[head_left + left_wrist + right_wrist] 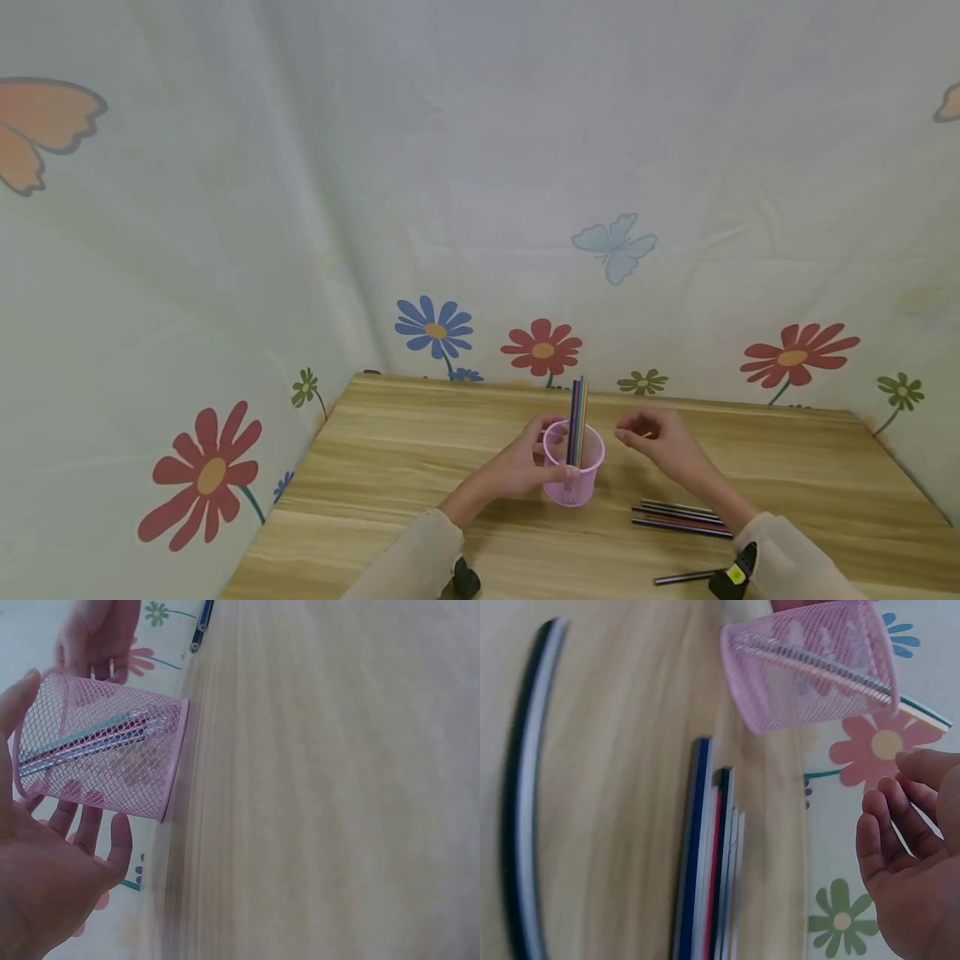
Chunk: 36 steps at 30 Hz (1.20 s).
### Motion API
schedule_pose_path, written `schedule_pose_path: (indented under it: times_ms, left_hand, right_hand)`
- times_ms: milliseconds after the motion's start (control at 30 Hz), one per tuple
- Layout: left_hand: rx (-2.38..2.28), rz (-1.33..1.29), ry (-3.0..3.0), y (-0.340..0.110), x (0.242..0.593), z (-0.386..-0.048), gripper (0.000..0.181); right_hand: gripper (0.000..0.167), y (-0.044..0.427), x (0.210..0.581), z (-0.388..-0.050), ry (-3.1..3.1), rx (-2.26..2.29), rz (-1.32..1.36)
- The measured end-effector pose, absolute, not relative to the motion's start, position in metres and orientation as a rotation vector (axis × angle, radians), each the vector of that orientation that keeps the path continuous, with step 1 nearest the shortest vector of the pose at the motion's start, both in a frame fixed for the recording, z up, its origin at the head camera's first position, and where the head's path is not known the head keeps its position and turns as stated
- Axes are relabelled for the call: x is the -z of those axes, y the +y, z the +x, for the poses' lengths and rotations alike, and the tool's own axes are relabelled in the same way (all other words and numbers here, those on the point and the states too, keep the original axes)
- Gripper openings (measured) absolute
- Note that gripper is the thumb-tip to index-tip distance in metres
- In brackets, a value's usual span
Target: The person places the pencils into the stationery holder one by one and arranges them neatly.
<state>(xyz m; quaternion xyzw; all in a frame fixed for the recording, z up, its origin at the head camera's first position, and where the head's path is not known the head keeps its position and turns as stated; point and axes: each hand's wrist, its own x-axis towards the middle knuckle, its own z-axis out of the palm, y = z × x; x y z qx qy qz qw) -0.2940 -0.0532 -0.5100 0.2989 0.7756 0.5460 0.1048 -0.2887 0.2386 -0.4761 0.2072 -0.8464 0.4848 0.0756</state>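
So far, some pencils (577, 421) stand in the pink cup (588, 483) that the left hand (517, 467) grips, the right hand's (663, 443) grip is empty, and more pencils (678, 522) on the table (420, 433) seem left.

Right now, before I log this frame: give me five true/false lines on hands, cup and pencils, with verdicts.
1. The left hand holds the pink mesh cup. True.
2. The right hand pinches a pencil. False: it holds nothing, its fingers beside the cup and apart from it.
3. Several pencils in the cup stick up past its rim. True.
4. The cup is upside down. False: its open rim faces up.
5. A single pencil lies on the table, apart from the loose bunch of pencils. True.
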Motion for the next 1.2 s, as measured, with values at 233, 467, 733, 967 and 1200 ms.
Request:
schedule_pose_path:
  times_ms: [233, 467, 733, 967, 1200]
  left_hand:
    - [-1.629, 0.895, 2.293, -0.054, 0.510, -0.293, 0.083]
    - [-1.651, 0.900, 2.293, -0.053, 0.512, -0.297, 0.081]
    - [-1.628, 0.861, 2.295, -0.052, 0.504, -0.302, 0.082]
    - [-1.652, 0.925, 2.218, -0.050, 0.507, -0.305, 0.079]
    - [-1.633, 0.894, 2.222, -0.052, 0.514, -0.304, 0.079]
  right_hand:
    - [0.007, 0.258, 0.490, -0.281, -2.637, -1.374, 0.752]
    - [0.002, 0.273, 0.498, -0.276, -2.705, -1.345, 0.832]
    - [0.005, 0.283, 0.501, -0.272, -2.789, -1.272, 0.936]
    - [0.003, 0.288, 0.506, -0.270, -2.865, -1.352, 0.888]
    - [0.003, 0.286, 0.512, -0.265, -2.862, -1.428, 0.865]
